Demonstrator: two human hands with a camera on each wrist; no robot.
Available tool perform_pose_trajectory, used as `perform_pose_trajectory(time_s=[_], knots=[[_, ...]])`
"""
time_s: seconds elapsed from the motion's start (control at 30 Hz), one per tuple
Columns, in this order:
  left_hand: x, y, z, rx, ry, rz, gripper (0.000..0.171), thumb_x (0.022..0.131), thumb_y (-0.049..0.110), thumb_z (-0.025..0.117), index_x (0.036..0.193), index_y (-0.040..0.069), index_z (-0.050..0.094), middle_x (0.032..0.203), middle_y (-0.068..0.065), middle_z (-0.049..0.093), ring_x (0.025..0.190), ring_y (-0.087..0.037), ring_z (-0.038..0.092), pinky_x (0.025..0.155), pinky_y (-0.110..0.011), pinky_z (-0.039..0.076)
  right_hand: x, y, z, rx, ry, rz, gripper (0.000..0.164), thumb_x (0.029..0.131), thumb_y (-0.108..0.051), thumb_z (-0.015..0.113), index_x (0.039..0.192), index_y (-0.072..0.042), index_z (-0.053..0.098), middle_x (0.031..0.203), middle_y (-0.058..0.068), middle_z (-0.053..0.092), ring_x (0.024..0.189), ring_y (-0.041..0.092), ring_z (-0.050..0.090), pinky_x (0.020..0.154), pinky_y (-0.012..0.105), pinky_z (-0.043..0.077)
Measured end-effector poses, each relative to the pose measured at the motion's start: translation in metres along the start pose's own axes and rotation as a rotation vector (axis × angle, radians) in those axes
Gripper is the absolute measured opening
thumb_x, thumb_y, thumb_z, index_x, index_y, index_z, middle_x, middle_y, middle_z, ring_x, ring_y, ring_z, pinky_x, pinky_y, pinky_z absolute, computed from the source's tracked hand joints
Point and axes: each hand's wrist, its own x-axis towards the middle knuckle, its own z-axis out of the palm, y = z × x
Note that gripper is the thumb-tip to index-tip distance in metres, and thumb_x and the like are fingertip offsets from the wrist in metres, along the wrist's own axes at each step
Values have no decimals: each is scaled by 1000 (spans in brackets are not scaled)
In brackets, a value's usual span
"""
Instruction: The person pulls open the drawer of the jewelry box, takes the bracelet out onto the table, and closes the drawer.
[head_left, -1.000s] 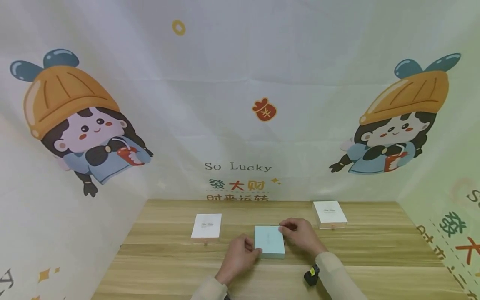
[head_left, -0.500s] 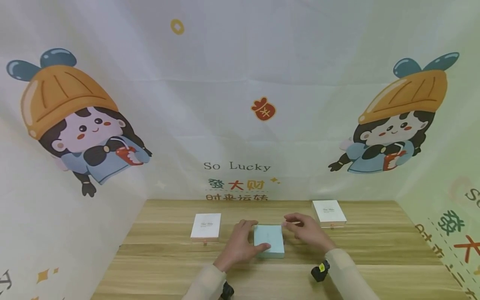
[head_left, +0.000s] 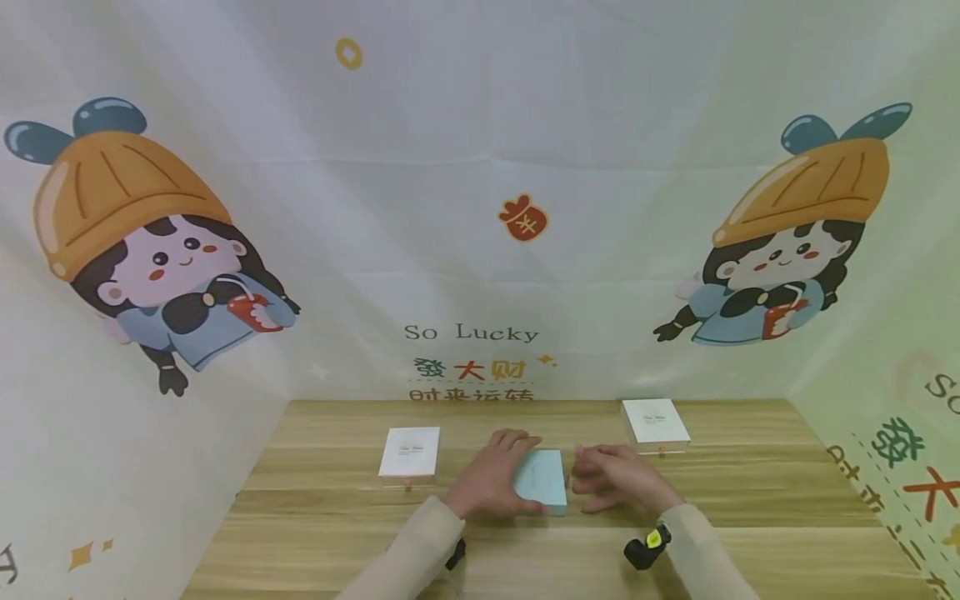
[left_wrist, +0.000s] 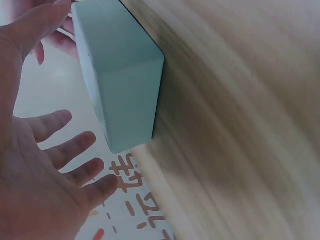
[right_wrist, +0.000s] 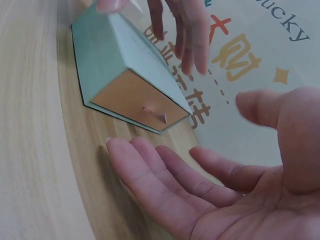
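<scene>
A mint-green drawer-style gift box (head_left: pixel 546 477) lies flat on the wooden table between both hands. My left hand (head_left: pixel 491 477) reaches over its left side with fingers spread, thumb by the near edge and fingers toward the far edge. In the left wrist view those fingers (left_wrist: pixel 70 150) stand apart from the box's side. The right wrist view shows the box's copper-coloured drawer front (right_wrist: pixel 135 97), shut flush, with a small ribbon pull tab (right_wrist: pixel 159 116). Facing that end, my right hand (head_left: pixel 624 479) has its fingers loosely extended, nothing in them.
A white box (head_left: pixel 409 454) with a small pull tab sits to the left on the table (head_left: pixel 322 500). Another white box (head_left: pixel 655 423) stands at the back right. Behind the table hangs a printed white cloth (head_left: pixel 420 208).
The left hand has spread and moved right and farther over the mint box. The right hand has drawn off the box's far right corner and lowered beside its right end.
</scene>
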Motion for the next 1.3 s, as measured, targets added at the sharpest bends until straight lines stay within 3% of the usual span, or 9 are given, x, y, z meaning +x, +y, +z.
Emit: perform_pose_trajectory(time_s=[0.17, 0.4, 0.67, 1.03, 1.3], knots=[[7, 1, -1, 96, -43, 27, 105, 72, 58, 86, 156, 14, 41, 154, -8, 47, 143, -26, 41, 116, -43, 43, 2, 8, 5, 35, -24, 13, 52, 105, -26, 53, 134, 17, 52, 113, 24, 72, 93, 26, 76, 79, 44, 63], [12, 2, 2, 146, -119, 18, 103, 73, 59, 86, 156, 17, 42, 146, -3, 52, 127, -17, 49, 97, -31, 52, 7, 10, 17, -40, -45, 14, 37, 104, -17, 53, 120, 16, 61, 100, 18, 76, 86, 22, 76, 77, 39, 64], [15, 5, 4, 200, -130, 17, 93, 75, 58, 84, 150, 16, 50, 137, -1, 58, 113, -13, 53, 94, -29, 50, 13, 12, 26, -134, 36, -23, 23, 100, -4, 57, 109, 15, 67, 89, 13, 75, 75, 14, 72, 70, 30, 63], [17, 7, 6, 193, -115, 10, 90, 73, 55, 86, 148, 18, 52, 136, 1, 59, 114, -13, 53, 95, -32, 49, 11, 9, 34, -183, 182, -52, 11, 94, 5, 61, 98, 13, 69, 81, 12, 73, 67, 12, 69, 63, 28, 61], [18, 9, 5, 182, -107, 14, 89, 73, 53, 87, 147, 19, 52, 137, 1, 60, 114, -13, 54, 95, -33, 50, 9, 8, 35, -245, 227, -80, 10, 92, 6, 63, 93, 10, 72, 76, 11, 71, 63, 12, 67, 59, 27, 60]])
